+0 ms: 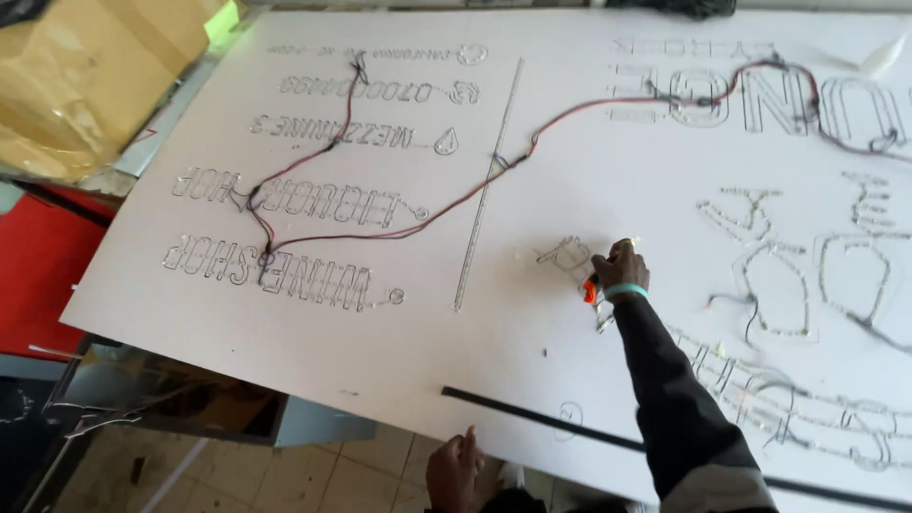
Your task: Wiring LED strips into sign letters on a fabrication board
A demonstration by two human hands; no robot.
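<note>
A large white sign panel [589, 180] lies flat, with cut-out letter shapes and clear light strips set into it. My right hand [622, 269], in a dark sleeve with a teal wristband, is closed around a small orange-tipped tool [591, 291]. It rests on the panel next to a small clear outlined shape [568, 255]. My left hand [454, 467] hangs at the panel's near edge, fingers loosely curled with one pointing up, holding nothing I can see. A red and black wire [380, 228] runs across the panel from the left letter rows to the large letters at the top right.
A thin black bar [532, 415] lies along the panel's near edge. A clear vertical strip [486, 190] divides the panel. Yellowish plastic-wrapped material [85, 66] sits at the top left, a red surface [43, 266] at the left. Tiled floor [313, 475] and a metal frame show below.
</note>
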